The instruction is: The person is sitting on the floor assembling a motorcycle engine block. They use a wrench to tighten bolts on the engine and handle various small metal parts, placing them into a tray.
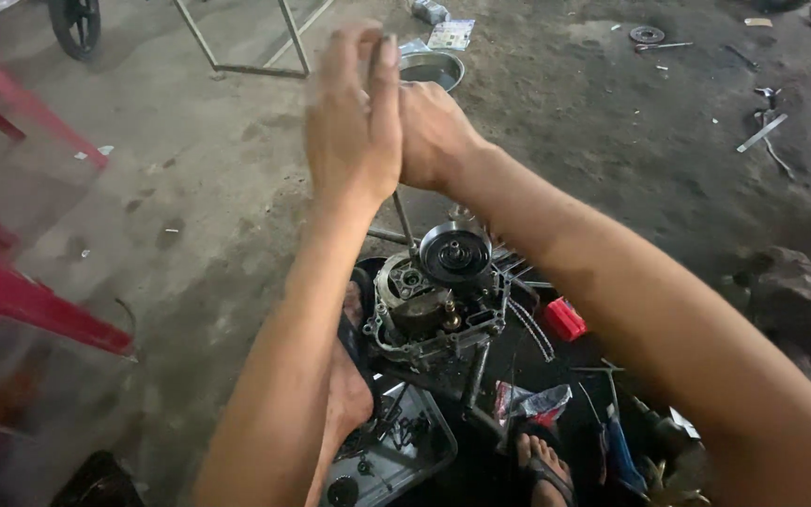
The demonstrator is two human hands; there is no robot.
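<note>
Both hands raised together above the engine [438, 305], pressed side by side. Left hand [354, 122] upright, fingers [368, 56] stretched up and close together, palm against the right hand [436, 136]. Right hand clenched, knuckles turned away; a thin rod [404, 218] drops from under the 2 hands down toward the engine, its top hidden between the palms. Cannot tell which hand actually grips the rod.

Well below the fingers, engine sits open on the dirty floor [190, 188], with a round black pulley [455, 253] at its top and a chain [529, 329] hanging off to the right. Just beside the chain, a small red box [565, 319]. Below the engine, a grey tray [396, 451] of small parts, and 2 feet, 1 bare [349, 394] against the engine's left side, 1 in a sandal [542, 465] nearer the camera.

Just beyond the fingertips, a metal bowl [432, 68]. Far left of the fingers, a red plastic chair [11, 282]. Far right of them, loose tools [762, 131] scattered on the floor.
</note>
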